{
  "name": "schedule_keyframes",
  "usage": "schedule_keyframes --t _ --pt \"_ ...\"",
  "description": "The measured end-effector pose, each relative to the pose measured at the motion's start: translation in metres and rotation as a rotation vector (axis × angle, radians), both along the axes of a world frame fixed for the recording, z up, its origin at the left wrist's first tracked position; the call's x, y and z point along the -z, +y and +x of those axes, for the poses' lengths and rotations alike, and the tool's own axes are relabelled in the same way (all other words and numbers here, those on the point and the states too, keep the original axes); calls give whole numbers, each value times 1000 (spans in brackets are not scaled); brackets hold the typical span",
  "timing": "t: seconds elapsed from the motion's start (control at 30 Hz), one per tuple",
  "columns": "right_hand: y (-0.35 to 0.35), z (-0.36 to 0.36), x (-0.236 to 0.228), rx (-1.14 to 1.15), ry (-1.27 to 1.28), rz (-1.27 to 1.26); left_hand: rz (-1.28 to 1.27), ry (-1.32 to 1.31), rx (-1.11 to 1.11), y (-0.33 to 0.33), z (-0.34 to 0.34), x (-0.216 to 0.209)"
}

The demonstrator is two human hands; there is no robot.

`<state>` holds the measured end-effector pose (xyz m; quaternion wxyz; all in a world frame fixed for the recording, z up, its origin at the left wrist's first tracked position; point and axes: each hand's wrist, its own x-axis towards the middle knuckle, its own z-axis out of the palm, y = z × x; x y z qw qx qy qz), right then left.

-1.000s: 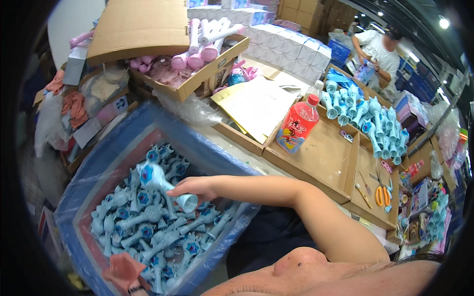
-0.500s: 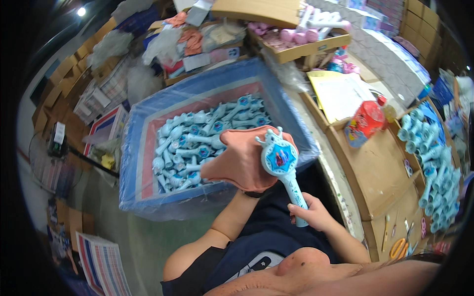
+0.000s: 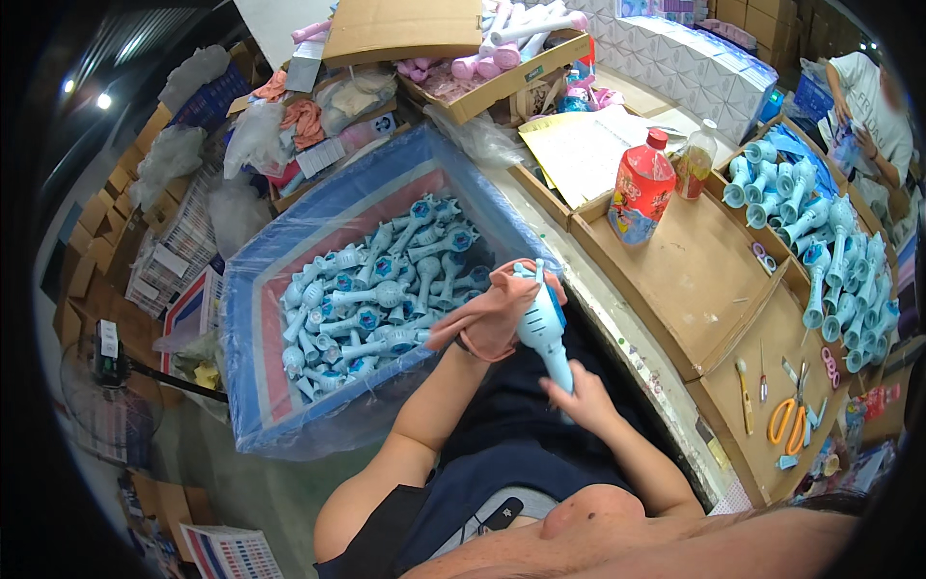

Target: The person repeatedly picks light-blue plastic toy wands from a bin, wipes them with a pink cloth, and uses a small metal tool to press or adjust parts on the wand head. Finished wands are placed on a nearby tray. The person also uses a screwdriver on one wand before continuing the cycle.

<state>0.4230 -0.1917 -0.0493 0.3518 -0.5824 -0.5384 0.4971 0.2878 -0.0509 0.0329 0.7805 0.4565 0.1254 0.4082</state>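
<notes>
My right hand (image 3: 586, 398) grips the handle of a light-blue toy wand (image 3: 542, 326), held upright in front of my body. A salmon-pink cloth (image 3: 490, 311) covers my left hand (image 3: 475, 347) and is bunched against the wand's round, crowned head. The cloth hides my left fingers, but it is gathered around the head's side. The wand's slotted face is partly turned toward me. Just beyond my left arm, a large plastic-lined bin (image 3: 253, 410) with blue, white and red bands holds many similar wands (image 3: 386, 289), lying in a heap.
Along the right runs a bench with a cardboard tray (image 3: 675, 299), a red bottle (image 3: 641, 188), a clear bottle (image 3: 696, 159) and papers (image 3: 588, 159). Orange-handled scissors (image 3: 789, 420) lie nearer me. Blue wand parts (image 3: 849, 261) are piled far right. Another person (image 3: 873, 116) works behind.
The wand has turned from its picture face to its slotted side. The cloth, spread beside the head before, is now bunched against it. My view has shifted right.
</notes>
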Motion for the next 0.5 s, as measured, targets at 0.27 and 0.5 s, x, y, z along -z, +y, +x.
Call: schedule_keyframes --t 0.27,0.5 --pt "0 3 -1 -326 973 -361 -270 47 -72 10 -7 14" --pt "-8 8 -1 -319 1395 -477 -226 -11 40 5 10 -12"
